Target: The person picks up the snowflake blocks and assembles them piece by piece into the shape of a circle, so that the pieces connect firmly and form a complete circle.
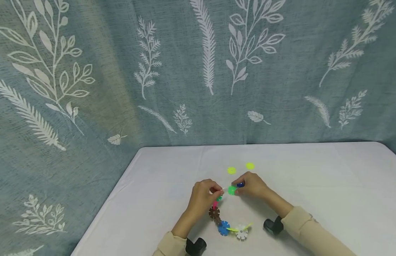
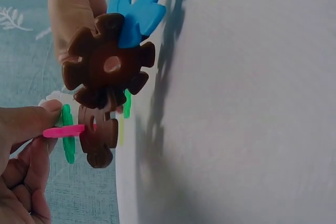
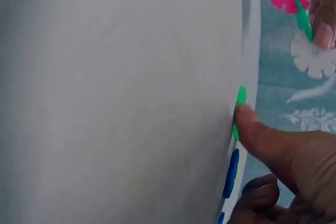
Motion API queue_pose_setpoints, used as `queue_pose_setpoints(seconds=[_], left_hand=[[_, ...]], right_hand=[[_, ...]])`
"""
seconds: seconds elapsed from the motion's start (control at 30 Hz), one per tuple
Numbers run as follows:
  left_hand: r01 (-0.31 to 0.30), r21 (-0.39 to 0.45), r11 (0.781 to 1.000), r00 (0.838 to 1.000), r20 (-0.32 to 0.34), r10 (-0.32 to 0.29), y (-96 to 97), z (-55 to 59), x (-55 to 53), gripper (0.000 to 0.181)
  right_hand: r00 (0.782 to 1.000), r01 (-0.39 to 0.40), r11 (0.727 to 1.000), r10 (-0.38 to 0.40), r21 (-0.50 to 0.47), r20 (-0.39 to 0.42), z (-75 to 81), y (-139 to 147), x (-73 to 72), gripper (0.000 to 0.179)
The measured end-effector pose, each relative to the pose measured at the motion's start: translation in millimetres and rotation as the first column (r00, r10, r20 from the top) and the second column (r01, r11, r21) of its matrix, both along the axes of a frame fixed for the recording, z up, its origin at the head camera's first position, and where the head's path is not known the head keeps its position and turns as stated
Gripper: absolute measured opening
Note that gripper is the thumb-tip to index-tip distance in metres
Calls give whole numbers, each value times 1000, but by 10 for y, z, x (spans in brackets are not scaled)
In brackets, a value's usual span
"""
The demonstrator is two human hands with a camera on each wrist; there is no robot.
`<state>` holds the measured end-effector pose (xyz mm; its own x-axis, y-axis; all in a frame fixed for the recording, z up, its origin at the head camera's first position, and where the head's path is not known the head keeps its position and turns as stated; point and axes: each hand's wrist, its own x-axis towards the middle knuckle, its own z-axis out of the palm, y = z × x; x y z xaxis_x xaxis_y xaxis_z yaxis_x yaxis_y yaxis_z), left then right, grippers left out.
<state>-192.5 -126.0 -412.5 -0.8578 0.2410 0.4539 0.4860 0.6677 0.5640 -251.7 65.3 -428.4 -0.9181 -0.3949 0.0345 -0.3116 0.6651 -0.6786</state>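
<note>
Left hand pinches a white disc; right hand pinches a green disc; best played crosswise, slot facing slot, pressing gently

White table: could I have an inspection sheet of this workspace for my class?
Surface: white table with a faintly creased covering.
Job's things: multicoloured chain of notched, plastic-looking discs; notched green disc; flat dark-blue piece; two round yellow discs lying beyond the hands.
Clutter: nothing seen.
Hands: left hand pinches one end of the chain; right hand pinches the green disc, with the dark-blue piece at its fingers.
Cables: nothing seen.
Surroundings: teal fabric with white leaf print behind the table.
</note>
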Motion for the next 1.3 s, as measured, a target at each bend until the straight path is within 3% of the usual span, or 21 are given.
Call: queue_pose_setpoints(seconds=[0.13, 0.27, 0.4, 0.53, 0.6, 0.7, 0.93, 1.03, 1.17, 1.3], left_hand=[[7, -3, 1000, 1000, -22, -7, 27, -7, -18, 5], [15, -5, 1000, 1000, -25, -15, 44, -15, -36, 5], [16, -7, 1000, 1000, -27, -16, 70, -23, -46, 5], [24, -6, 1000, 999, -46, -24, 124, -34, -63, 6], [32, -4, 999, 998, -63, -32, 159, -40, -76, 6], [50, -1, 999, 995, -87, -50, 219, -42, -89, 7], [64, -29, 997, 986, -154, -68, 389, -51, -128, 6], [40, -60, 997, 981, -189, -51, 465, -68, -137, 6], [3, -67, 998, 970, -242, -19, 555, -98, -141, 8], [-7, -54, 999, 975, -224, -5, 635, -115, -149, 7]], right_hand=[[998, 10, 1000, -9, 10, -60, 17, -17, 35, 18], [999, 17, 996, -21, -85, -47, 13, -23, 81, 13], [993, 98, 965, -77, -243, 93, 26, 25, 125, 4], [953, 227, 906, -131, -358, 272, 82, 125, 163, 12], [938, 258, 885, -132, -388, 321, 116, 173, 173, 14], [935, 245, 876, -100, -415, 341, 154, 242, 187, 16], [946, 152, 902, -15, -404, 322, 203, 378, 149, 16], [937, 159, 912, -18, -379, 349, 213, 414, 103, 14], [917, 176, 902, -6, -393, 398, 213, 439, 49, 12], [912, 178, 900, 0, -397, 410, 194, 469, 7, 10]])
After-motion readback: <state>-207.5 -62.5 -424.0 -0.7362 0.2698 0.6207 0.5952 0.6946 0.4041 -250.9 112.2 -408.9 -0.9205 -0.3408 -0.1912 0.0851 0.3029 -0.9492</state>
